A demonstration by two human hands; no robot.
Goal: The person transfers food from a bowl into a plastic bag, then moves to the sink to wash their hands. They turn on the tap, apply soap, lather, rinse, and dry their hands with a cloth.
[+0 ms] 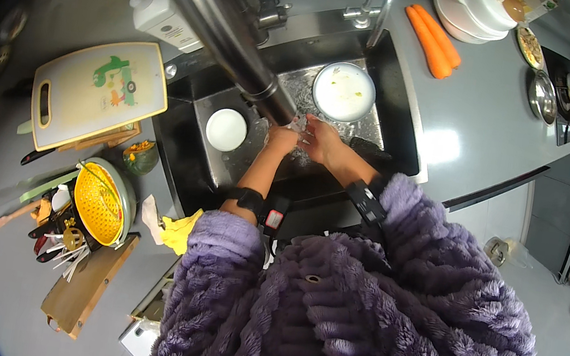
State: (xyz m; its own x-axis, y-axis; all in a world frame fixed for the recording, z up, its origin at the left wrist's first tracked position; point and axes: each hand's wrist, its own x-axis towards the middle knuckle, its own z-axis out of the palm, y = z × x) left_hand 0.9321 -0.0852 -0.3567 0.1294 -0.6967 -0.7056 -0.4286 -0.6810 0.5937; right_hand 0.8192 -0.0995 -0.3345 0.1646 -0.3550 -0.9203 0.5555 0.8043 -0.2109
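Note:
Both my hands are together beneath the spout of the dark metal faucet point(268, 94), over the black sink point(188, 182). Water splashes around them. My right hand point(322, 139) is bare, with its fingers apart and nothing in them. My left hand point(281, 137) meets it from the left; the spout and splashing water partly hide its fingers. A small white bowl point(226, 130) sits in the sink to the left of my hands. Beyond my right hand is a larger round bowl point(344, 91) holding whitish liquid with small green bits.
Two carrots point(432, 41) lie right of the sink, near a white lidded pot point(471, 14). At left stand a soap bottle point(158, 15), a cutting board point(102, 95), a pumpkin piece point(141, 156) and a yellow colander point(98, 205). A yellow cloth point(180, 231) hangs at the front edge.

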